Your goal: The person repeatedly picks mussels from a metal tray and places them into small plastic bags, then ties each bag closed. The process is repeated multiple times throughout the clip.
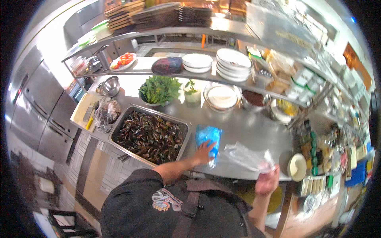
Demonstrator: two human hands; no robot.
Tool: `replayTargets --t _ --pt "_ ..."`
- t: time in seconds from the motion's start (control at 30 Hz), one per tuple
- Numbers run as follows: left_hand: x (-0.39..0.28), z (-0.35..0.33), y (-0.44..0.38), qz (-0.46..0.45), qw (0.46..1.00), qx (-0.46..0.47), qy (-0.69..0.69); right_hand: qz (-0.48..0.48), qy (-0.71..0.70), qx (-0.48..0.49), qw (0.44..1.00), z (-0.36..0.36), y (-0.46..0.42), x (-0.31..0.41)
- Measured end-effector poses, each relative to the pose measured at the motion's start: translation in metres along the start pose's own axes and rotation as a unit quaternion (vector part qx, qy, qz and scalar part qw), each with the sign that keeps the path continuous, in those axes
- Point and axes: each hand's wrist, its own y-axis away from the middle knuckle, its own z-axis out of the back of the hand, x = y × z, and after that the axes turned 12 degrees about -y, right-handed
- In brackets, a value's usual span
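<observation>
On the steel worktop, my left hand lies with its fingers spread over a blue plastic packet. My right hand is raised at the front edge, its fingers closed on a clear plastic bag that stretches left towards the packet. Whether the bag and the packet are joined cannot be told. Left of the packet stands a deep steel tray filled with dark mussels.
A bowl of leafy greens, a glass bowl and a bowl of dark sauce line the back under a shelf. At left, a knife lies on a cutting board. An empty bowl stands at right.
</observation>
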Motion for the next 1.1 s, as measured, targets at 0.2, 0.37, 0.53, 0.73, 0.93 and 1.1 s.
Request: replayTargets --t 0.2,0.37,0.53,0.73,0.93,1.1 --pt "-0.007 0.108 -0.009 -0.123 0.966 -0.206 0.096 -0.062 0.078 -0.130 0.987 0.007 0.006 0.016" --pt "-0.080 0.162 0.028 -0.127 0.921 -0.094 0.355 -0.134 0.079 -0.177 0.972 0.022 0.035 -0.024" --pt "-0.115 0.159 0.062 -0.147 0.942 0.021 0.302 -0.190 0.082 -0.164 0.965 0.029 0.059 -0.071" --pt "-0.074 0.123 0.156 -0.019 0.891 0.213 0.401 -0.188 0.299 -0.095 0.930 0.028 0.093 -0.095" --pt "-0.006 0.153 0.261 0.083 0.828 0.045 0.552 -0.081 0.491 -0.045 0.866 -0.002 0.134 -0.100" --pt "0.093 0.191 0.379 0.073 0.875 -0.219 0.426 -0.161 0.469 0.140 0.857 -0.073 0.221 -0.175"
